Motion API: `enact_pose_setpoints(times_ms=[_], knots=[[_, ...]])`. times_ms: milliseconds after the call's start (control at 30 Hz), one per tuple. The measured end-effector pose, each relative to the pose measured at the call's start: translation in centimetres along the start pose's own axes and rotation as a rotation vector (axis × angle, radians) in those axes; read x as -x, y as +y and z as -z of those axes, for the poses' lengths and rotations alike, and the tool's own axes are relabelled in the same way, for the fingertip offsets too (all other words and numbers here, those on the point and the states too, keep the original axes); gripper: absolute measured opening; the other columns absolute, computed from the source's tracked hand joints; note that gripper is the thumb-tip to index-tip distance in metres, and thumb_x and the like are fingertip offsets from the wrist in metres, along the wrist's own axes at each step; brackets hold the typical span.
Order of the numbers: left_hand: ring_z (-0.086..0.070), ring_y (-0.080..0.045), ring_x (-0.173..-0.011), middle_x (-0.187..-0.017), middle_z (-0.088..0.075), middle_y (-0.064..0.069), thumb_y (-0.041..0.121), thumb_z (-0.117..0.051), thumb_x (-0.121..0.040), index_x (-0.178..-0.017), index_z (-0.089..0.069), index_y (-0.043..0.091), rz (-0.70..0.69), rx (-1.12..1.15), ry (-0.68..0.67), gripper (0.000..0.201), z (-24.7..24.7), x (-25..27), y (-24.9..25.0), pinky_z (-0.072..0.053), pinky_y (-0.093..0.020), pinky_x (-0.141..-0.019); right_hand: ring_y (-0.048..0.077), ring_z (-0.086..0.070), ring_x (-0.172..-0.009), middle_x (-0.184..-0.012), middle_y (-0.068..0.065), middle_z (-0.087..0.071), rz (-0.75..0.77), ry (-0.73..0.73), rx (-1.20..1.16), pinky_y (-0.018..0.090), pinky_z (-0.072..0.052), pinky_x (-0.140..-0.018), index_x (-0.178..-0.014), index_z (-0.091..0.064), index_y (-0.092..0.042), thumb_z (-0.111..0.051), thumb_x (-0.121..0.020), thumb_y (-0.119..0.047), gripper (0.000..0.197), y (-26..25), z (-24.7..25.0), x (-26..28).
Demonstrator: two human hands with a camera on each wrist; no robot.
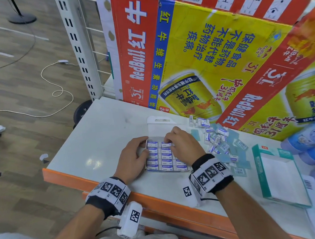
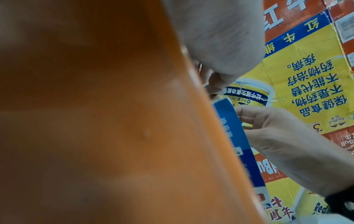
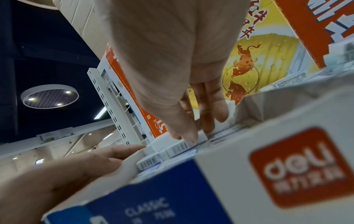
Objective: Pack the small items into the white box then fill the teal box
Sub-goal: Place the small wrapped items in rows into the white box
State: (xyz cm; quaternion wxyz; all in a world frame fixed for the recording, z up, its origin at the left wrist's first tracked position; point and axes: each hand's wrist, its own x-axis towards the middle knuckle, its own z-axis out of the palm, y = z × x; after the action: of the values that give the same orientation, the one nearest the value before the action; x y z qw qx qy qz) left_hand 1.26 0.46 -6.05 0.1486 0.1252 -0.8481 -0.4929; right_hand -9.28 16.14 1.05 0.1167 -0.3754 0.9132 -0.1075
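Right hand (image 1: 181, 145) fingers pinched small white-and-blue eraser (image 1: 167, 144) in far row of open white cardboard box (image 1: 158, 127); left hand (image 1: 132, 157) gripped left wall. Risk: eraser wedged crooked, buckling neighbours.

The tabletop (image 1: 101, 135) looks smooth and faintly glossy, edged in orange painted metal. The white box (image 3: 268, 136) is matt card. Printed corrugated cartons (image 1: 194, 49) stand behind; the floor (image 1: 16, 84) is wood-grain plank.

We see even, bright overhead light. A glare patch sits on the counter (image 1: 91, 161) left of the white box (image 1: 154, 127). The head view's right edge smears. Both wrist views blur close up; a round ceiling lamp (image 3: 49, 96) glows.
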Motion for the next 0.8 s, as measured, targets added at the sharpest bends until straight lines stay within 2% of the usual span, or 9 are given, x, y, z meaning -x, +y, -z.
enact_pose_setpoints(times_ms=[267, 367, 467, 567, 667, 733, 800], knots=[[-0.053, -0.006, -0.102, -0.119, -0.060, 0.006, 0.029, -0.047, -0.081, -0.126, -0.054, 0.018, -0.018, -0.014, 0.003, 0.046, 0.1, 0.0, -0.1, -0.040, -0.023, -0.088, 0.024, -0.054, -0.103, -0.112, 0.006, -0.050, -0.026, -0.016, -0.037, 0.031, -0.043, -0.085, -0.123, -0.060, -0.018, -0.048, -0.091, -0.007, 0.035, 0.4, -0.1, 0.4], [-0.053, -0.005, -0.102, -0.118, -0.060, 0.006, 0.029, -0.047, -0.082, -0.125, -0.055, 0.018, -0.026, -0.013, 0.004, 0.045, 0.0, 0.1, -0.1, -0.040, -0.022, -0.087, 0.022, -0.055, -0.100, -0.110, 0.004, -0.052, -0.020, -0.004, -0.073, 0.031, -0.044, -0.085, -0.121, -0.061, -0.018, -0.048, -0.093, -0.013, 0.031, 0.6, 0.2, 0.7], [-0.054, -0.003, -0.101, -0.116, -0.060, 0.008, 0.029, -0.047, -0.082, -0.124, -0.055, 0.019, -0.031, -0.002, 0.004, 0.044, 0.0, 0.1, 0.0, -0.040, -0.019, -0.085, 0.021, -0.057, -0.092, -0.104, 0.004, -0.058, -0.076, 0.155, -0.184, 0.034, -0.047, -0.084, -0.107, -0.066, -0.015, -0.047, -0.093, -0.016, 0.024, 1.9, 1.3, 0.8], [-0.054, 0.000, -0.100, -0.114, -0.061, 0.010, 0.029, -0.047, -0.083, -0.123, -0.055, 0.021, -0.033, 0.006, 0.002, 0.042, 0.0, 0.1, -0.1, -0.041, -0.017, -0.082, 0.020, -0.058, -0.090, -0.105, 0.008, -0.062, -0.205, 0.281, -0.206, 0.030, -0.046, -0.081, -0.103, -0.068, -0.012, -0.047, -0.091, -0.008, 0.025, 4.8, 2.6, 0.3], [-0.054, -0.001, -0.100, -0.113, -0.061, 0.010, 0.028, -0.047, -0.083, -0.123, -0.055, 0.021, -0.032, 0.012, 0.003, 0.042, -0.1, 0.1, -0.1, -0.041, -0.017, -0.082, 0.027, -0.056, -0.105, -0.120, 0.013, -0.058, -0.287, 0.220, -0.144, 0.033, -0.045, -0.091, -0.117, -0.063, -0.011, -0.047, -0.090, -0.005, 0.032, 7.4, 3.3, -0.5], [-0.054, 0.001, -0.099, -0.113, -0.061, 0.011, 0.028, -0.047, -0.083, -0.123, -0.055, 0.022, -0.035, 0.014, 0.004, 0.041, -0.1, 0.1, -0.1, -0.040, -0.014, -0.081, 0.029, -0.048, -0.120, -0.133, 0.013, -0.051, -0.274, 0.159, -0.101, 0.036, -0.038, -0.104, -0.128, -0.056, -0.014, -0.045, -0.090, -0.003, 0.041, 8.2, 3.3, -1.1], [-0.054, 0.002, -0.100, -0.113, -0.061, 0.011, 0.028, -0.047, -0.083, -0.123, -0.055, 0.022, -0.036, 0.015, 0.003, 0.041, -0.1, 0.1, -0.1, -0.041, -0.015, -0.081, 0.029, -0.037, -0.130, -0.143, 0.009, -0.042, -0.267, 0.077, -0.063, 0.039, -0.030, -0.110, -0.135, -0.049, -0.021, -0.041, -0.091, -0.005, 0.048, 8.4, 3.2, -1.9]])
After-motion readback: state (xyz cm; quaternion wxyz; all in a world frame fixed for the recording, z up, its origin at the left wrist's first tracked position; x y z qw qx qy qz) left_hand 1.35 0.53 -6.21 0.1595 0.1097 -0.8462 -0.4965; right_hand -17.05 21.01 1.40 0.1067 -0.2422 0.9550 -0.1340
